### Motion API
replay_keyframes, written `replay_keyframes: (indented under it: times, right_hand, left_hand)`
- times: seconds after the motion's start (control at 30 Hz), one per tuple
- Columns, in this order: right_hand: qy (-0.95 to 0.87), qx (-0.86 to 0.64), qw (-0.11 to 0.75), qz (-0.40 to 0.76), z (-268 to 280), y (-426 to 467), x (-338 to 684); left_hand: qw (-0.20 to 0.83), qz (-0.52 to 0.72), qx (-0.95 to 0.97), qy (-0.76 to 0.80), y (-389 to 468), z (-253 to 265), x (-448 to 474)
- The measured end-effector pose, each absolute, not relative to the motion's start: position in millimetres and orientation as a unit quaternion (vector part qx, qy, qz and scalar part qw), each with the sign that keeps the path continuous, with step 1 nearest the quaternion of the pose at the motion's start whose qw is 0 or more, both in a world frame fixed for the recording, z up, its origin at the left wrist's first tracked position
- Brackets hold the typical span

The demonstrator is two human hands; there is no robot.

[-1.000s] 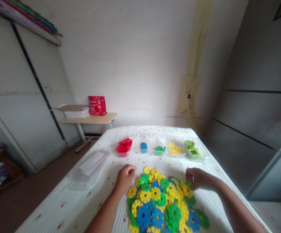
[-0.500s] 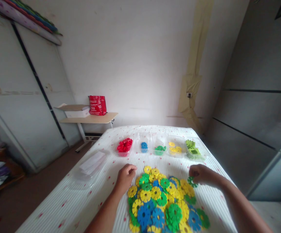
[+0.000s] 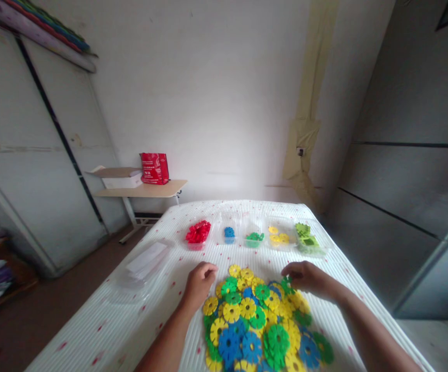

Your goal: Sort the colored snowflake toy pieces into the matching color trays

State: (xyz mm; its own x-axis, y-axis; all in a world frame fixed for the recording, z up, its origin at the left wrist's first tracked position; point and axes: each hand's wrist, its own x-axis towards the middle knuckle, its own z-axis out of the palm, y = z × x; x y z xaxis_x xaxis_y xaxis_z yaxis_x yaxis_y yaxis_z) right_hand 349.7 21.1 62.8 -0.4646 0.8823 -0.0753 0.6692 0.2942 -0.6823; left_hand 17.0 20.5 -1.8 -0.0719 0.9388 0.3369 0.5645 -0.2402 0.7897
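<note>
A heap of yellow, green and blue notched plastic discs (image 3: 247, 308) lies in front of me on the table. Over its far right side my right hand (image 3: 305, 276) is closed on a green notched disc (image 3: 287, 285), which hangs below the fingertips. My left hand (image 3: 201, 280) rests on the cloth at the heap's far left edge, fingers curled in; whether anything is inside them is hidden. Beyond the heap stand clear boxes of sorted pieces: red (image 3: 198, 233), blue (image 3: 229, 234), green (image 3: 255, 238), yellow (image 3: 279, 237) and light green (image 3: 306, 237).
Clear plastic trays with white paper (image 3: 146, 262) lie on the left of the white patterned tablecloth (image 3: 130, 320). A side table (image 3: 157, 189) at the back left carries a white box (image 3: 121, 179) and a red bag (image 3: 154, 168). Cabinets flank both sides.
My right hand has moved left with the green disc, from the heap's right edge to over its far right part. My left hand has stayed in place.
</note>
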Motion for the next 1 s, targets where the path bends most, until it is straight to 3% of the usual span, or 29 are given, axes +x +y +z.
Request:
replay_keyframes:
  times: [0.33,0.63,1.0]
  right_hand:
    - [-0.806,-0.512,0.083,0.287,52,19,332]
    - [-0.808,-0.528,0.083,0.248,48,20,330]
    - [-0.813,-0.500,0.074,0.289,54,18,330]
  left_hand:
    - [0.211,0.458,0.644,0.575,22,-4,17]
    - [0.212,0.458,0.641,0.578,21,-2,18]
    - [0.210,0.453,0.642,0.581,22,-4,16]
